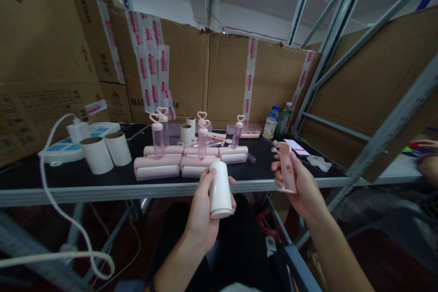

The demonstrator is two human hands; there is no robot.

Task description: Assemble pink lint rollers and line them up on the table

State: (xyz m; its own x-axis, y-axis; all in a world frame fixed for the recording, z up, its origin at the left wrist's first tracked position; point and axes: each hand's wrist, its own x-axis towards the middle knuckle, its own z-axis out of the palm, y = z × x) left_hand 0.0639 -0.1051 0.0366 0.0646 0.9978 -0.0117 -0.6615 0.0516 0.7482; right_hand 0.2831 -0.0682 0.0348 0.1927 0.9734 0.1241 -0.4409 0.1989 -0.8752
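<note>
My left hand (205,205) is wrapped round a white lint roller refill (221,189), held tilted in front of the table's edge. To the right, my right hand (303,187) grips a pink plastic holder part (288,168), a long piece with a small hole-like mark on its face. Beyond my left hand stand several pink lint rollers (157,168) with white rolls inside. Clear handles with pink heart-shaped loops (202,142) rise from some of them.
Cardboard tubes (96,155) and a power strip (92,139) with a white cable sit at left. Loose pink parts (250,133) lie at the back. Bottles (271,122) stand back right, near crumpled white paper (319,163). Another person's hand (426,144) shows at far right.
</note>
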